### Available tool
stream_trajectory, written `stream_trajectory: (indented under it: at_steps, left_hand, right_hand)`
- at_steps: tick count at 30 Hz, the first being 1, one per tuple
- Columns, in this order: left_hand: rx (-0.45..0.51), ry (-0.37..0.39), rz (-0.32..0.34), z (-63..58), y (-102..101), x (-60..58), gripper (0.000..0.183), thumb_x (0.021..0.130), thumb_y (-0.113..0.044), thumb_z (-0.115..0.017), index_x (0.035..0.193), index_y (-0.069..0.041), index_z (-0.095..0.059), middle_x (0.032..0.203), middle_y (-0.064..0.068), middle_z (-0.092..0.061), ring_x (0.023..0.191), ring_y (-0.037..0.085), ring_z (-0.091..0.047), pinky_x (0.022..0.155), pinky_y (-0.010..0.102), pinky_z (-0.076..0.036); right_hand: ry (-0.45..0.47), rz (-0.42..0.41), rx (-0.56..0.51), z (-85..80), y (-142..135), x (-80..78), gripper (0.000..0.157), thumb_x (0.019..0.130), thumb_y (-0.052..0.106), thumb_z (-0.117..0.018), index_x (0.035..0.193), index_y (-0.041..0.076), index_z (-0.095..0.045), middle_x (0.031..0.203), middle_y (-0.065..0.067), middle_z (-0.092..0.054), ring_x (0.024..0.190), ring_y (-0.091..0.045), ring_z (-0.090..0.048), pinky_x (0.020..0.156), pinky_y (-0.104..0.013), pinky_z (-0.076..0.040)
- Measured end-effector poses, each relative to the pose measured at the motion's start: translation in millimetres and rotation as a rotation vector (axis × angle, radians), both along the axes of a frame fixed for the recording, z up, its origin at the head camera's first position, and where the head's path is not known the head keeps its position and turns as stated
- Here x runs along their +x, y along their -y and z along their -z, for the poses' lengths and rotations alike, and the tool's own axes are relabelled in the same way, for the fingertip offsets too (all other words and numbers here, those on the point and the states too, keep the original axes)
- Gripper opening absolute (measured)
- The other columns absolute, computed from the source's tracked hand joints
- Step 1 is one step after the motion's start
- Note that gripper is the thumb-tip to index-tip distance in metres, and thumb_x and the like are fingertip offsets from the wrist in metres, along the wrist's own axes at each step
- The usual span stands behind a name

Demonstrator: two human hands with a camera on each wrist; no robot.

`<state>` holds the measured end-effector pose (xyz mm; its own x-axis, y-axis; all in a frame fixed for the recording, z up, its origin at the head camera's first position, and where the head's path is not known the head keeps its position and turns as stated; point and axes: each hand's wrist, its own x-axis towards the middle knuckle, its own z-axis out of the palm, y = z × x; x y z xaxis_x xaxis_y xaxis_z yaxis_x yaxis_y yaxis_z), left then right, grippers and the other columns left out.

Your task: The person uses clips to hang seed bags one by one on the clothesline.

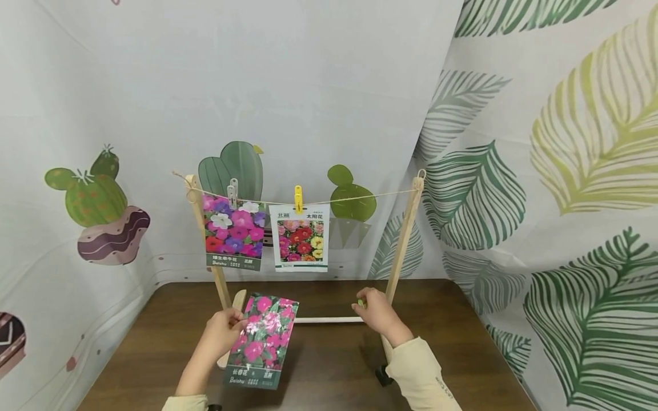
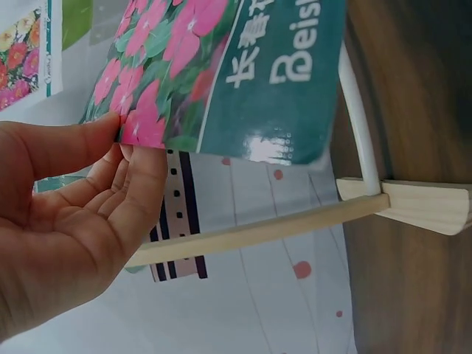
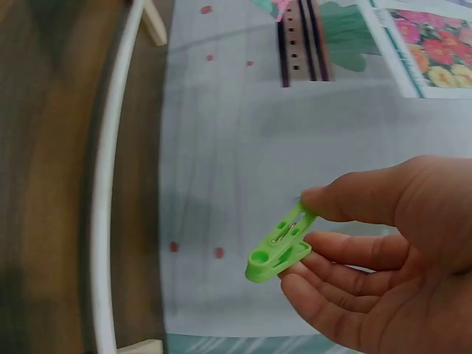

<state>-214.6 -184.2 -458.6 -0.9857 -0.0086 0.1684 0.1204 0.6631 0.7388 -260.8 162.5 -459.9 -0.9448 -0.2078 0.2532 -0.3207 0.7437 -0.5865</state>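
My left hand (image 1: 224, 331) pinches the edge of a seed packet (image 1: 264, 337) with pink flowers and a dark green base; in the left wrist view the thumb (image 2: 81, 144) lies on its front. Between thumb and fingers, my right hand (image 1: 379, 311) holds a green clothespin (image 3: 280, 243) by its handle end. Above, a string (image 1: 354, 198) spans two wooden posts. From it hang a packet of purple and pink flowers (image 1: 235, 234) under a grey clothespin (image 1: 233, 193) and a white packet (image 1: 300, 240) under a yellow clothespin (image 1: 298, 200).
The wooden frame has a right post (image 1: 405, 240), a left post (image 1: 220, 285) and a white crossbar (image 1: 329, 320) low between them. It stands on a brown table (image 1: 329, 365). Behind is a printed curtain (image 1: 329, 85) with cactus and leaf patterns.
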Motion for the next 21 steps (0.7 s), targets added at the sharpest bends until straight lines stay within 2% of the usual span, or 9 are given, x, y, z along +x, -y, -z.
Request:
stream_trajectory:
  at_steps: [4, 10, 16, 21]
  left_hand:
    - [0.020, -0.007, 0.020, -6.1, -6, -1.1, 0.008, 0.088, 0.001, -0.063, 0.081, 0.002, -0.059, 0.071, 0.005, -0.057, 0.066, 0.015, -0.052, 0.057, 0.030, -0.042]
    - [0.055, 0.007, 0.052, -13.3, -13, -4.1, 0.007, 0.089, 0.001, -0.062, 0.083, 0.001, -0.059, 0.072, 0.004, -0.059, 0.065, 0.014, -0.055, 0.057, 0.028, -0.044]
    - [0.079, -0.009, 0.072, -20.3, -19, -11.8, 0.008, 0.089, 0.002, -0.063, 0.082, 0.000, -0.060, 0.072, 0.004, -0.057, 0.064, 0.013, -0.052, 0.056, 0.025, -0.043]
    - [0.121, 0.000, 0.103, -31.8, -27, -16.3, 0.007, 0.091, 0.000, -0.061, 0.084, 0.000, -0.059, 0.072, 0.005, -0.056, 0.064, 0.014, -0.051, 0.056, 0.025, -0.042]
  right_hand:
    - [0.020, 0.019, -0.024, -14.8, -3, 0.4, 0.025, 0.086, 0.006, -0.069, 0.105, -0.009, -0.063, 0.091, -0.014, -0.064, 0.078, -0.020, -0.060, 0.067, -0.035, -0.051]
    - [0.025, 0.055, -0.052, -39.0, -8, 2.1, 0.029, 0.089, 0.008, -0.067, 0.113, -0.008, -0.062, 0.104, -0.018, -0.063, 0.088, -0.026, -0.063, 0.074, -0.040, -0.053]
    - [-0.048, 0.052, -0.049, -59.0, -7, 5.8, 0.031, 0.088, 0.009, -0.068, 0.113, -0.009, -0.062, 0.102, -0.018, -0.063, 0.084, -0.024, -0.062, 0.074, -0.040, -0.052]
    - [-0.080, 0.053, -0.039, -74.0, -4, 8.1, 0.031, 0.088, 0.010, -0.068, 0.113, -0.007, -0.062, 0.101, -0.017, -0.062, 0.084, -0.024, -0.062, 0.074, -0.039, -0.052]
